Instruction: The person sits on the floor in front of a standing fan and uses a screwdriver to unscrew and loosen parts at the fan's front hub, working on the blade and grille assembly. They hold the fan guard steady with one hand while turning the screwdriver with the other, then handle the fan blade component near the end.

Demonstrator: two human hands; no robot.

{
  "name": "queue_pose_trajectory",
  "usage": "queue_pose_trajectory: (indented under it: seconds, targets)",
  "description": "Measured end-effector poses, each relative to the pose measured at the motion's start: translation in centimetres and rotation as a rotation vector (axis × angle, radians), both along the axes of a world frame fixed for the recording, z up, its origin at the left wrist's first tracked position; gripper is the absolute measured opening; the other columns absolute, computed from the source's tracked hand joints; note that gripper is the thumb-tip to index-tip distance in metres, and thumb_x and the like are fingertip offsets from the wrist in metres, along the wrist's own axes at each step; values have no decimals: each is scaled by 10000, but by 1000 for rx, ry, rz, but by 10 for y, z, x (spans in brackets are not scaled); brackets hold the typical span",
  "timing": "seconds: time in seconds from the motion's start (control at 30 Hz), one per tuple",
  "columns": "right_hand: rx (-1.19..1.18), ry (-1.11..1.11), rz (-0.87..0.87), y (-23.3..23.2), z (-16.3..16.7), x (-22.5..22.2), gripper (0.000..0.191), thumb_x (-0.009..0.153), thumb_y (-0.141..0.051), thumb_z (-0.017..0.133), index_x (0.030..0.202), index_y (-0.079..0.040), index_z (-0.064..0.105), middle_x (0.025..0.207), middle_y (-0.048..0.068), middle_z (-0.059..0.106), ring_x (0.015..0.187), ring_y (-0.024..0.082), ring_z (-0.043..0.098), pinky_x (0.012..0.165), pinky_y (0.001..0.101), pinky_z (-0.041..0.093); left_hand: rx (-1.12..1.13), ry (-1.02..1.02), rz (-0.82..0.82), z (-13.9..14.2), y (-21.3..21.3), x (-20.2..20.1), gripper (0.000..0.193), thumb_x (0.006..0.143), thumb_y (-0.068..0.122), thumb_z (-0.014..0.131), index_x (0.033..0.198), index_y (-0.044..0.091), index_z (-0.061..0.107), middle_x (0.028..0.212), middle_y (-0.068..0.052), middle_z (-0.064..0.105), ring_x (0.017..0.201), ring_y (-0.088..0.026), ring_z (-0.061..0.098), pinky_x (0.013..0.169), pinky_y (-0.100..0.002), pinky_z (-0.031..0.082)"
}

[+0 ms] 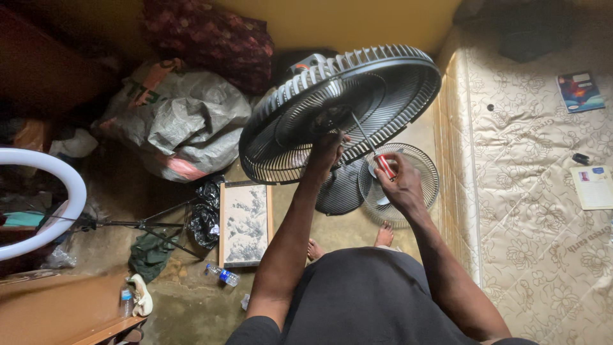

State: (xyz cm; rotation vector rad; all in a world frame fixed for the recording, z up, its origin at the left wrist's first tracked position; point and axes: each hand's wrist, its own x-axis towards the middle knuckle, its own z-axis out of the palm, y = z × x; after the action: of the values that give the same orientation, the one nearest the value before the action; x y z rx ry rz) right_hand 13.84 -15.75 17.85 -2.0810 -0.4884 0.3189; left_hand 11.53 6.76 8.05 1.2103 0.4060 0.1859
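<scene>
The left hand point(324, 152) grips the inner part of the black fan guard point(338, 108), bracing the fan head so that it stays tilted toward the person and does not turn. The right hand point(401, 185) is closed around the red handle of a screwdriver point(373, 150), whose shaft angles up and left into the hub area at the guard's centre. A detached grille point(418, 167) and the fan base lie on the floor directly below, beside the mattress point(530, 191), within reach of the work.
</scene>
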Motion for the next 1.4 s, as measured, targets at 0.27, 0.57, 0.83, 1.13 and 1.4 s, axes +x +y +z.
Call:
queue_pose_trajectory:
  seconds: [0.27,0.57,0.83,1.13,1.4]
  targets:
    - [-288,-565,-33,-4,11,12,305,930,-206,741,1222,-117,752,916,94,737,720,259,673,622,404,532,277,-19,52,-15,2,10,270,1030,229,563,842,77,683,599,53,489,494,-41,437,452,-242,353]
    - [497,974,-29,-2,-47,46,310,925,-326,763,1058,-70,647,820,42,667,515,66,494,392,216,322,330,77,145,-13,4,3,268,1010,258,573,862,84,712,742,22,644,626,-82,550,585,-270,478]
    - [54,-428,105,-8,-32,33,334,825,-179,843,1067,-39,660,953,105,656,760,203,673,612,330,542,427,38,245,-10,-8,10,271,981,267,588,838,80,723,788,7,723,785,-90,680,752,-281,521]
    - [-184,-699,21,-13,-10,50,254,954,-275,755,1175,-150,745,917,41,684,767,209,681,642,327,518,433,101,205,-11,-6,11,268,926,259,592,805,67,736,794,-40,743,817,-134,700,796,-322,529]
    - [557,1091,256,-33,-44,96,287,1016,-265,779,1047,5,685,741,-32,571,541,34,515,443,201,384,560,53,164,-14,4,7,258,921,254,600,799,61,721,761,-40,719,761,-142,686,740,-332,533]
